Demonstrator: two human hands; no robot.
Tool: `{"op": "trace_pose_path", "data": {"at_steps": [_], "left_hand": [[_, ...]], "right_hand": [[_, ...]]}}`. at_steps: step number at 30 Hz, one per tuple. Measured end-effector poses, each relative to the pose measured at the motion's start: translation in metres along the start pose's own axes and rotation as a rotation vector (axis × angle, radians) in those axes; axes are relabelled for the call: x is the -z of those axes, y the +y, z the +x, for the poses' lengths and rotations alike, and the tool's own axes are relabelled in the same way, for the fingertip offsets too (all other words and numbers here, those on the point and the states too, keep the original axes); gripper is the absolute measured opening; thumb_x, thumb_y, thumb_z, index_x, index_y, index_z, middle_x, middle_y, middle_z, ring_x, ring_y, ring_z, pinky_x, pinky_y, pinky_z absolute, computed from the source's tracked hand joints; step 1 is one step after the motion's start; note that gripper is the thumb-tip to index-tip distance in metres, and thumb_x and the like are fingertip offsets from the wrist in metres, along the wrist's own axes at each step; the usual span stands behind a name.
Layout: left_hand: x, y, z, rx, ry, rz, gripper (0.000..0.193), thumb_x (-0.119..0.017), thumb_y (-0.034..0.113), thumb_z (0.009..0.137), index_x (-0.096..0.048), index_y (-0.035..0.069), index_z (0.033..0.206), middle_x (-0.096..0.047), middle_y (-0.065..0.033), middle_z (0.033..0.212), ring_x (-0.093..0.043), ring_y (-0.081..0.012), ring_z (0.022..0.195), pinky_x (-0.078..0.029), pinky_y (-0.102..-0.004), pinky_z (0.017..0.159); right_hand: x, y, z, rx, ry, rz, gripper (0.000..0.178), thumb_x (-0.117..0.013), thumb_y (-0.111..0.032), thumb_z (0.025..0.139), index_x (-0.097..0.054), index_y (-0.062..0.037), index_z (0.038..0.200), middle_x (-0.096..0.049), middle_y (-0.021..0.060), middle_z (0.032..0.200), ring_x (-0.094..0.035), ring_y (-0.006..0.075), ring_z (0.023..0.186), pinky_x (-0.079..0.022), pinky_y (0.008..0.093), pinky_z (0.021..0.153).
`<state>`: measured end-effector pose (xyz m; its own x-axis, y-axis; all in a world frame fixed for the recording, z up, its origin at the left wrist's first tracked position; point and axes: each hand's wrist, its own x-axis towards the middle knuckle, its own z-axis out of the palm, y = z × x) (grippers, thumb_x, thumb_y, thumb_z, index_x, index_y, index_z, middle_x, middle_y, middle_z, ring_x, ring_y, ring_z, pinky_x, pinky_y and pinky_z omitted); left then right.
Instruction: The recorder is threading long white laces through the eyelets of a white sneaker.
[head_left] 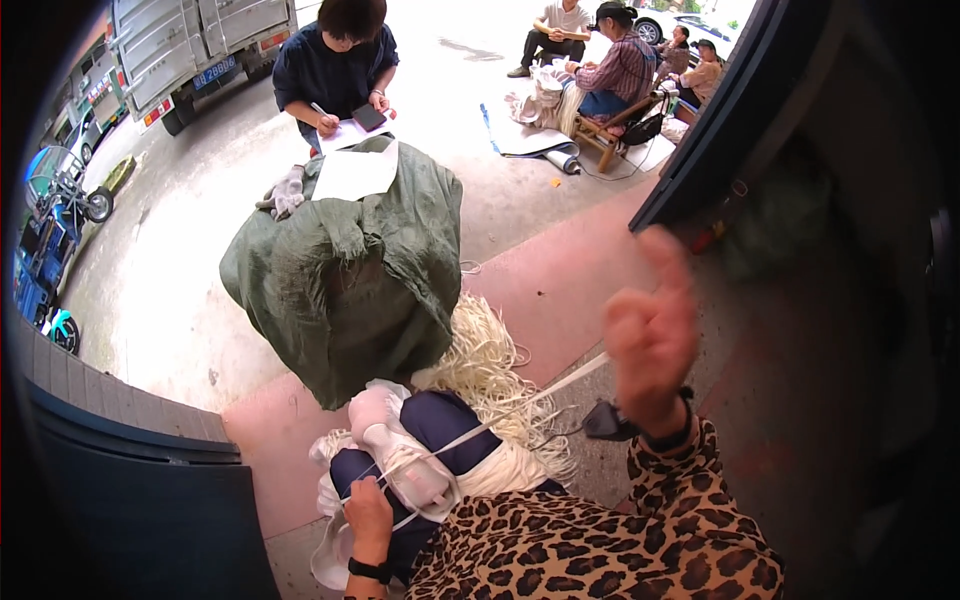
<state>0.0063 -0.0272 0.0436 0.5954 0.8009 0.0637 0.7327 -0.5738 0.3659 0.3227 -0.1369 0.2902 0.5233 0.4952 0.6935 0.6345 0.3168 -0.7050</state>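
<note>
My left hand (368, 515) is closed with its fingers pinched on a white cord at the left side of my lap. From there the white cord (490, 424) runs taut up and right to my right hand (652, 335). That hand is raised and smeared by motion, one finger sticking up and the others curled where the cord reaches it. Across my dark trousers lies a pale pink and white piece (415, 470) with straps; I cannot make out its kind. More white pieces lie at my left knee, and a bundle of white cords (505, 468) rests on my right thigh.
A big green sack (340, 270) stands before my knees, with papers (355, 173) and a grey glove (286, 192) on top. Loose cream cords (495, 355) heap beside it. Behind it a person (340, 75) writes. Several seated people are farther back. A dark door (725, 110) stands right.
</note>
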Motion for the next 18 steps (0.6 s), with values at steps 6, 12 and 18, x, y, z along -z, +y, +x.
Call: {"op": "trace_pose_path", "data": {"at_steps": [6,12,18], "left_hand": [[0.002,0.003,-0.007,0.11,0.017,-0.057,0.008,-0.053,0.007,0.082,-0.057,0.004,0.089,-0.059,-0.0186,0.083,-0.058,-0.0388,0.074,-0.046,-0.0469,0.063],[-0.002,0.002,-0.004,0.114,0.063,-0.053,0.007,-0.054,0.007,0.08,-0.056,0.005,0.087,-0.059,-0.0179,0.082,-0.059,-0.0386,0.072,-0.047,-0.0476,0.062],[0.002,0.001,-0.003,0.104,0.053,-0.011,0.006,-0.055,0.011,0.081,-0.056,0.005,0.084,-0.062,-0.0175,0.074,-0.06,-0.0386,0.067,-0.047,-0.0475,0.061]], "right_hand": [[-0.074,0.046,-0.087,-0.276,-0.658,-0.004,0.022,-0.055,-0.01,0.082,-0.058,-0.007,0.104,-0.06,0.0179,0.069,-0.061,0.0294,0.058,-0.049,0.0361,0.053],[-0.118,0.083,-0.185,-0.402,-1.21,-0.119,0.022,-0.051,-0.02,0.081,-0.064,-0.0089,0.095,-0.064,0.0187,0.078,-0.062,0.0369,0.074,-0.049,0.0461,0.068],[-0.144,0.09,-0.227,-0.2,-1.356,-0.062,0.018,-0.053,-0.018,0.077,-0.062,-0.0032,0.082,-0.062,0.0198,0.072,-0.061,0.0383,0.069,-0.048,0.0463,0.062]]}}
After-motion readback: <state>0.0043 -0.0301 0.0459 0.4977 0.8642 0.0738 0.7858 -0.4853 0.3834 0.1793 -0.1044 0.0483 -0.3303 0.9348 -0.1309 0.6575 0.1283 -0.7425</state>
